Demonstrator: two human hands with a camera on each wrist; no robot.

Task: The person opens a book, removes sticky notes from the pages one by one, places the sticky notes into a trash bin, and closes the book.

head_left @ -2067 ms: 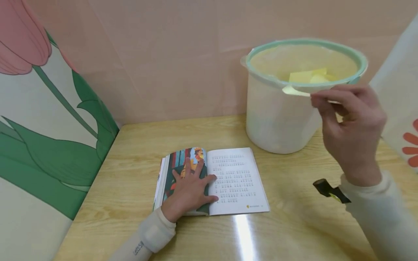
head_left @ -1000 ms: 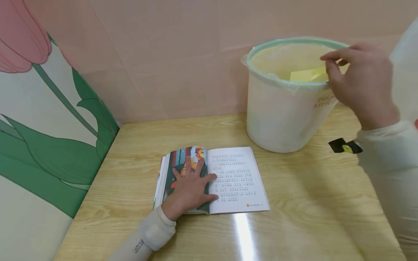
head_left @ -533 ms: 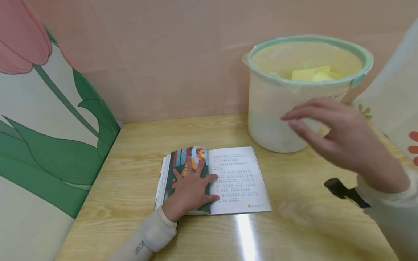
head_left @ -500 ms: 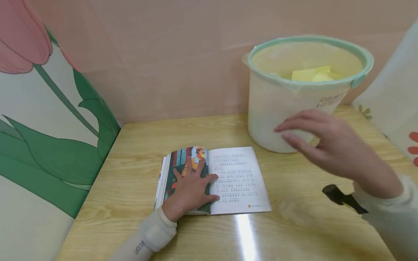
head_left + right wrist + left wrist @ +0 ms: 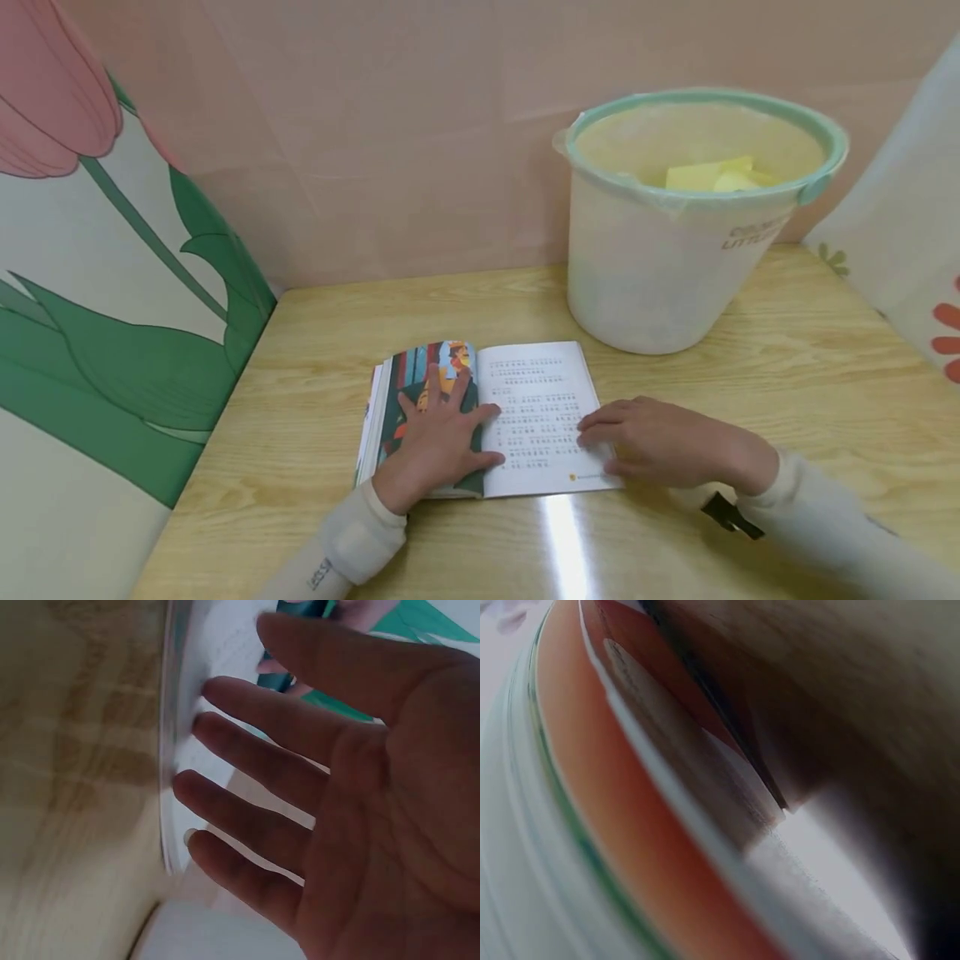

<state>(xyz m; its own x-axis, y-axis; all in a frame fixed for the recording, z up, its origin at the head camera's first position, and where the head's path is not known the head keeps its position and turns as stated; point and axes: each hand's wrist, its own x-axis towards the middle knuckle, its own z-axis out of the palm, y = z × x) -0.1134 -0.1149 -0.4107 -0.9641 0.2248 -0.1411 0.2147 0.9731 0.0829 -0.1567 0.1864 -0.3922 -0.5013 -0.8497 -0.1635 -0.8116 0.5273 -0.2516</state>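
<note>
An open picture book (image 5: 536,392) lies on the table, its left page illustrated and its right page printed with text. My left hand (image 5: 437,437) rests on the left page with fingers spread, the thumb and one finger reaching over the fold. At the right page's outer edge is my right hand (image 5: 667,442), its fingers extended over the margin. In the right wrist view the right hand's fingers (image 5: 247,814) are spread and hold nothing, close to the page edge. The left wrist view shows the book's page edges (image 5: 630,825) near and blurred.
A white bucket (image 5: 660,258) with a green rim and a clear liner stands at the back right. Yellow paper (image 5: 708,173) lies inside it. A pink wall (image 5: 390,150) closes the back, and a tulip-printed panel (image 5: 135,350) the left.
My right hand held a small pale slip in front of the bucket, moved over its rim, then came back without it and down to the right page. The left hand has stayed on the book.
</note>
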